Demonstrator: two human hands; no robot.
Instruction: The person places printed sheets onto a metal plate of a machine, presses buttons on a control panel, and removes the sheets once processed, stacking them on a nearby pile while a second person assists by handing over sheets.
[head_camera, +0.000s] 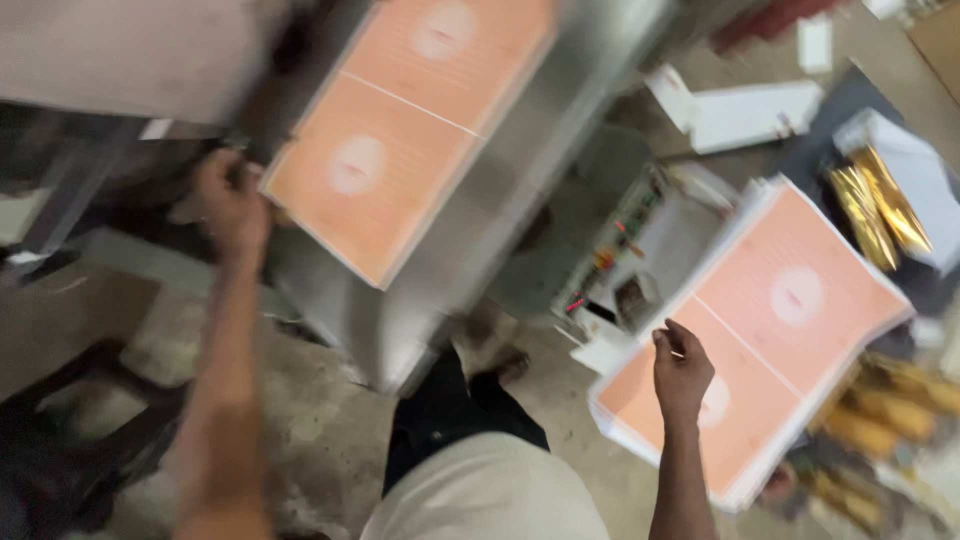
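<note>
My left hand (232, 200) reaches up to the near left corner of a stack of orange printed sheets (400, 130) lying on a grey metal machine bed (520, 190); its fingers curl at the stack's edge, and the blur hides any grip. My right hand (682, 372) rests with fingers bent on the near corner of a second stack of orange sheets (780, 320) at the right. Each sheet shows two pale round patches and a line across the middle.
A small control box with red lights (620, 260) sits between the two stacks. Gold foil pieces (880, 210) and white paper (750, 110) lie at the right. Bare concrete floor (320, 420) and my dark trousers and shoes (470, 400) show below.
</note>
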